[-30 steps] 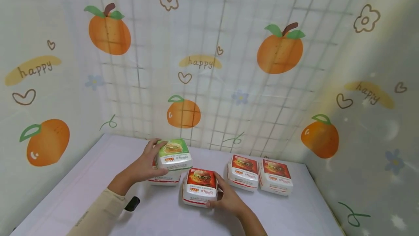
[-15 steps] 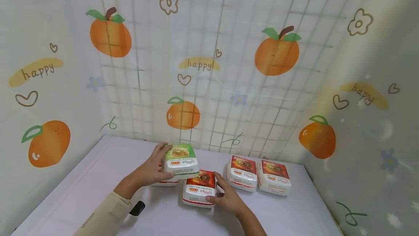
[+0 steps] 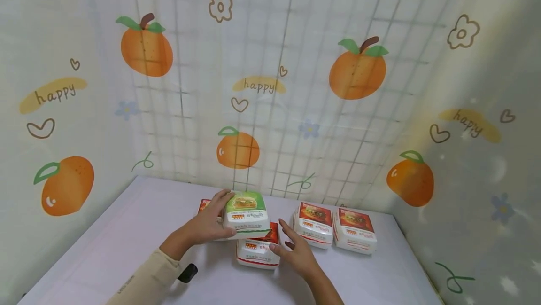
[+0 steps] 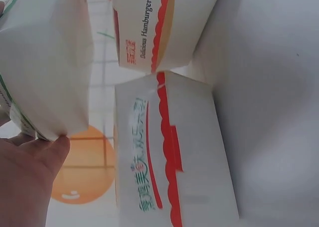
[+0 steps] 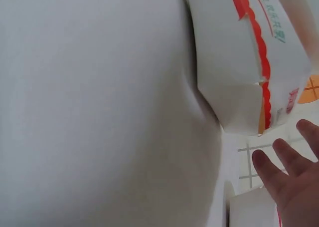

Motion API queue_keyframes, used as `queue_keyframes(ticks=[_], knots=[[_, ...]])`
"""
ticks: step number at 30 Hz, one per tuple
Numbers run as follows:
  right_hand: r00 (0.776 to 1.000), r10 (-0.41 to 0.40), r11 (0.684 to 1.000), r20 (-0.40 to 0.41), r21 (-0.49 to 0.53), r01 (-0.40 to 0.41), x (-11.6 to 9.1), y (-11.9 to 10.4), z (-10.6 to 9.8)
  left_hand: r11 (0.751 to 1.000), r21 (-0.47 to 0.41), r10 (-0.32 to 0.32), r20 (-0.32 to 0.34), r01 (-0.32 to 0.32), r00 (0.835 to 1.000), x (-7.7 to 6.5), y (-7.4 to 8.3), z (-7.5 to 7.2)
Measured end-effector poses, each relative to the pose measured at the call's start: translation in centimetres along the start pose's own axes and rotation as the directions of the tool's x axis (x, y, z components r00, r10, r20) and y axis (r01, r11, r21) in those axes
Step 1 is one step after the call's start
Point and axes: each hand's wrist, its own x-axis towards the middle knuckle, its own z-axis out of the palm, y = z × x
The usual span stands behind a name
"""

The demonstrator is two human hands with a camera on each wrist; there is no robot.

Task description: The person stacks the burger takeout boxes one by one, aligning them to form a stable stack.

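Note:
In the head view my left hand (image 3: 202, 225) grips a green-topped hamburger box (image 3: 246, 211) by its left side, fingers behind and thumb in front. The left wrist view shows that box (image 4: 47, 67) raised off the table. Below and in front of it sits a red-topped hamburger box (image 3: 258, 253), its top partly covered from view. My right hand (image 3: 299, 254) is beside that box's right side with fingers spread; the right wrist view shows a gap between the fingers and the box (image 5: 239, 57). Another red-topped box (image 3: 204, 204) is mostly hidden behind my left hand.
Two more red-topped hamburger boxes, a nearer one (image 3: 313, 225) and one farther right (image 3: 355, 230), stand side by side on the white table (image 3: 380, 277). A printed curtain (image 3: 270, 107) over a wire grid closes off the back. A black object (image 3: 188, 273) shows by the left sleeve.
My left hand has carried the green-topped box to the right, over the middle red-topped box. My right hand has let go of that box and spread its fingers.

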Motion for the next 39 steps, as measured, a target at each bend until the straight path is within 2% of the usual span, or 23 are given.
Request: queue_keyframes(ticks=[4,7,13,20,25,34,39], knots=[[1.000,-0.003,1.000,-0.019,0.008,0.003,0.0,0.0,0.1,0.998,0.055,0.025,0.011,-0.026,1.000,0.3,-0.1,0.5],[0.999,-0.006,1.000,-0.034,0.010,0.007,0.0,-0.1,0.2,0.997,0.077,0.020,0.025,-0.022,0.999,0.5,0.0,0.9],[0.999,-0.038,0.999,-0.028,0.009,0.039,0.0,-0.2,0.3,0.997,0.075,0.013,0.046,-0.017,0.999,0.6,0.7,1.3],[0.998,-0.044,0.999,-0.044,0.005,0.044,-0.3,-0.3,0.3,0.994,0.095,0.048,0.062,-0.054,0.997,0.5,1.5,1.6],[0.997,-0.022,1.000,-0.067,0.004,0.022,-0.3,-0.1,0.2,0.995,0.087,0.037,0.071,-0.043,0.997,0.5,1.7,1.8],[0.993,-0.062,0.996,-0.098,0.055,0.067,-0.8,-0.2,-0.2,0.999,0.026,0.040,0.042,-0.041,0.998,0.6,1.4,2.0],[0.993,-0.025,0.996,-0.118,0.084,0.035,-1.1,0.3,0.0,0.999,0.028,0.018,0.068,-0.020,0.998,0.5,1.0,2.5]])
